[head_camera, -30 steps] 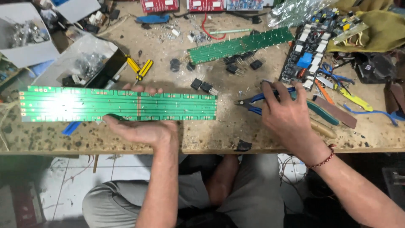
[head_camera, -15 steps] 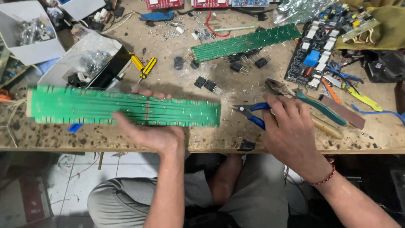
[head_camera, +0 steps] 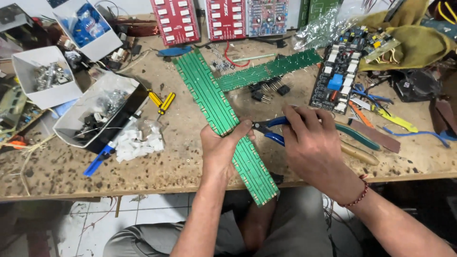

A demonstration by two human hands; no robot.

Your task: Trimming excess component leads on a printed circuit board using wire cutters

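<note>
My left hand (head_camera: 222, 146) grips a long green circuit board strip (head_camera: 205, 93) around its middle. The strip runs diagonally from the upper left of the bench down past the front edge over my lap. My right hand (head_camera: 312, 143) rests on blue-handled cutters (head_camera: 270, 130) that lie on the bench; the jaws point toward the strip beside my left thumb. A second green strip (head_camera: 271, 70) lies flat farther back, with small black components (head_camera: 266, 90) just in front of it.
White boxes of parts (head_camera: 47, 78) stand at the left, a yellow screwdriver (head_camera: 163, 102) and white plastic pieces (head_camera: 138, 138) nearby. Red boards (head_camera: 200, 19) lean at the back. A populated circuit board (head_camera: 335, 81), green-handled pliers (head_camera: 362, 137) and loose tools crowd the right.
My left hand has turned the green strip from lying crosswise along the bench front to a steep diagonal. My right hand has moved left onto the blue cutters, close to the strip.
</note>
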